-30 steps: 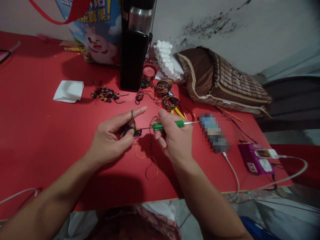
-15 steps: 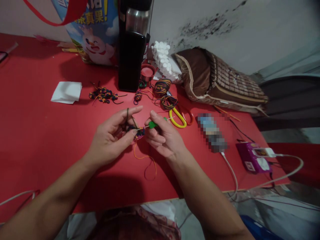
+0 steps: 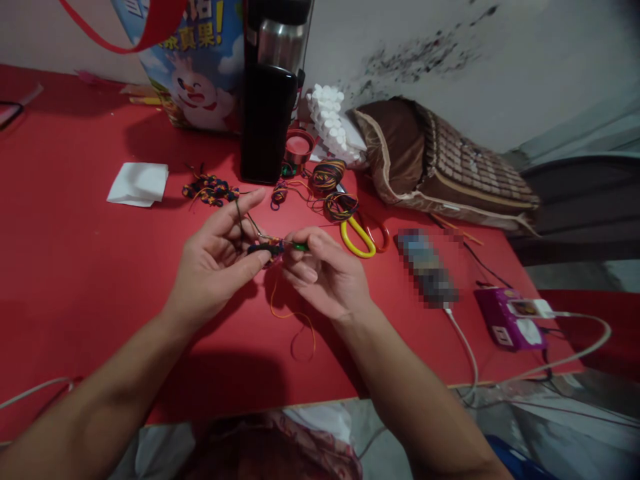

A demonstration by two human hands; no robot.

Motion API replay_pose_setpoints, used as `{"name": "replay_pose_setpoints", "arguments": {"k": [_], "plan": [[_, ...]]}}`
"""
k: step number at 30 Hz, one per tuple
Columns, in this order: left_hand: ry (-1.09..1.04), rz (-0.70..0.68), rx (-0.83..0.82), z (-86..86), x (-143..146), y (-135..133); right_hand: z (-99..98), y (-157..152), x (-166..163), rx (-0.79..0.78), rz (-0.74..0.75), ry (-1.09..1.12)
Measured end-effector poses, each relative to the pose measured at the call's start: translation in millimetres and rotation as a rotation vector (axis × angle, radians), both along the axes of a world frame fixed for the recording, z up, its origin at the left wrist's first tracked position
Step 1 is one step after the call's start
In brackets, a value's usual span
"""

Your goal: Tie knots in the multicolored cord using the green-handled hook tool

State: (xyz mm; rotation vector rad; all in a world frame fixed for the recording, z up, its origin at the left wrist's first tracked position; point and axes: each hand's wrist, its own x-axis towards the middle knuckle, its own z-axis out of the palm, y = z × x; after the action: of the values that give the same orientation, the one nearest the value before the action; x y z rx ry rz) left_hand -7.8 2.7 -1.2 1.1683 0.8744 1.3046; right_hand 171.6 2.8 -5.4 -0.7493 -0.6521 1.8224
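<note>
My left hand (image 3: 215,257) pinches a small knotted piece of multicoloured cord (image 3: 266,249) between thumb and fingers, with a dark strand looped over the raised index finger. My right hand (image 3: 325,273) is closed on a green-handled hook tool (image 3: 301,247), only its green tip showing, pushed against the knotted piece. Loose orange and dark cord ends (image 3: 297,327) trail down onto the red table (image 3: 75,267) below both hands.
Yellow and red scissors (image 3: 361,237) lie just right of my hands beside coils of coloured cord (image 3: 334,190). Behind stand a black flask (image 3: 267,120), a printed bag (image 3: 195,60), a brown cushion (image 3: 440,167), white tissue (image 3: 139,183), finished knots (image 3: 210,189). A phone (image 3: 427,267) and charger (image 3: 510,317) lie right.
My right hand has slid left along the green tool until the handle is nearly hidden in the fingers, and the tool's tip has gone into the knotted piece. My left hand has tilted slightly.
</note>
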Motion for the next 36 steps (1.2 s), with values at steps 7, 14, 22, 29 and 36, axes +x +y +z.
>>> {"name": "replay_pose_setpoints", "arguments": {"k": [7,14,22,29,36], "plan": [[-0.102,0.019,-0.066,-7.1,4.8,1.3,-2.9,-2.3,-4.7,0.044,0.021,0.048],[-0.086,0.026,-0.141,-7.9,3.8,1.1,-5.7,-5.1,-11.6,0.034,-0.042,0.003],[-0.177,-0.071,-0.225,-4.2,5.8,1.5,-9.7,-13.1,-9.7,0.349,-0.252,-0.434],[-0.264,-0.125,-0.227,-0.5,6.8,-0.1,-6.5,-13.1,2.6,0.932,-0.377,-0.954],[-0.243,-0.124,-0.202,0.5,5.8,0.4,-10.8,-14.5,1.1,0.925,-0.412,-0.997]]}}
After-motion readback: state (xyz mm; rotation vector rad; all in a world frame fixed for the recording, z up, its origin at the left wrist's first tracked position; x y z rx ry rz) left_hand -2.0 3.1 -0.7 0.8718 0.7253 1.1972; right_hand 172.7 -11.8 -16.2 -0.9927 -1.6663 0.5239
